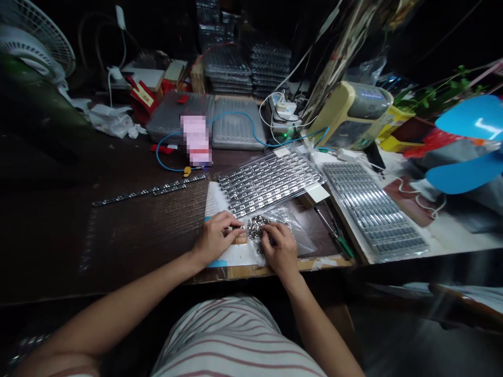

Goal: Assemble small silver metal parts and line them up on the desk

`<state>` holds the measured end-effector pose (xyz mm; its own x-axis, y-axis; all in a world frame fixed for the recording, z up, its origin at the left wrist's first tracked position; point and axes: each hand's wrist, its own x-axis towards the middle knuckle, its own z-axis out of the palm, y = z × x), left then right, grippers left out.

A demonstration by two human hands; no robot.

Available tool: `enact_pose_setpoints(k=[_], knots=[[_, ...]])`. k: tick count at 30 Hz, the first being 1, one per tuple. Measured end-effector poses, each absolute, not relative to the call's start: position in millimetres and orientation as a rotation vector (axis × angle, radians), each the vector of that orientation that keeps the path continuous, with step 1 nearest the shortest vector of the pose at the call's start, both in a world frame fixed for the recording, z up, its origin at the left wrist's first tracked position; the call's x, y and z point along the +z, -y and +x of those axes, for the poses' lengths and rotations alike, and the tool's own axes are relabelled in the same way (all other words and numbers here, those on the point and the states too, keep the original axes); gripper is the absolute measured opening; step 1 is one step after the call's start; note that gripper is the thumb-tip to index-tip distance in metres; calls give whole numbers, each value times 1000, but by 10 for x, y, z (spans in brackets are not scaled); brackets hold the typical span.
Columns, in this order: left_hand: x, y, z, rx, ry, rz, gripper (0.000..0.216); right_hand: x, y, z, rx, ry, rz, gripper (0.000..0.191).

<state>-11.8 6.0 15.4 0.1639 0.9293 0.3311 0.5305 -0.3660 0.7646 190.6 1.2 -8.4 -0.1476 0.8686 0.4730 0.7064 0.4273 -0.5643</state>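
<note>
Red-striped white fabric (231, 340) lay below left hand (217, 234) and right hand (282, 246), closure unclear; silvery metal pieces (256, 224) between, presumably for reach.

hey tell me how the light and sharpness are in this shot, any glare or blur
Head view: dim overall, the background falling to near black; head view: bright glints on the tray of metal strips at right and a white streak on the upper blue blade; head view: lower right edge smeared, a pink item pixelated, small metal parts hard to separate.
</note>
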Motion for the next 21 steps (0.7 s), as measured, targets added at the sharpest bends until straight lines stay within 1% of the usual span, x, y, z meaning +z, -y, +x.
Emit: enact_pose_setpoints(k=[4,10,21], knots=[[81,-1,-18,1024,-1336,2071,9,-59,-1,1917,347,1887,-1329,16],[7,22,-11,975,-1353,2074,8,-29,-3,1914,380,1883,-1310,13],[-14,33,24,955,-1335,2058,5,-72,-2,1948,365,1870,-1283,22]])
